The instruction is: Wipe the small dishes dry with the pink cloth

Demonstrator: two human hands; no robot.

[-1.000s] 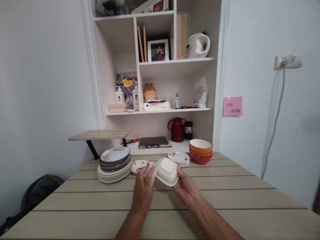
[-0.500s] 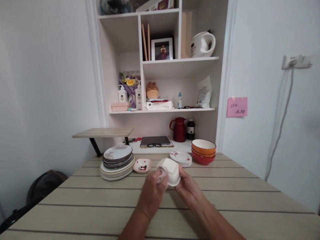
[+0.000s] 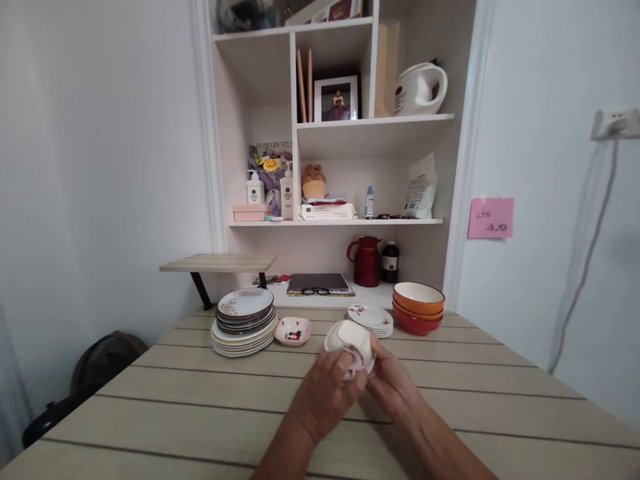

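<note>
White dish: we hold a small white dish (image 3: 350, 337) in both hands, lifted just off the desk (image 3: 500, 400) near its middle, in front of the stacks at the far edge.
Change: a second ago the dish lay bottom-up between our hands with its flat base toward us; now it is tipped the other way, its rim up, and our left hand has moved over its near side.
Cloth: a pale cloth (image 3: 356, 360) is bunched under our left fingers and pressed against the dish wall; we judge the rubbing has passed from the base to the side or inside.
Left hand (image 3: 327, 393): closed on the cloth, pushing it onto the dish.
Right hand (image 3: 393, 387): gripping the dish from the right and below, fingers curled round its edge.
Dish contents: we cannot tell, since our hands and the cloth cover the hollow.
Plates (image 3: 244, 323): a tall stack toward the far left of the desk, the top one bare but for its pattern.
Saucer (image 3: 293, 330): pink-rimmed, just right of the plates, nothing in it but a dark print.
Small plates (image 3: 371, 319): a low stack beyond the dish.
Bowls (image 3: 418, 307): orange and red, nested at the far right; the top one is empty.
</note>
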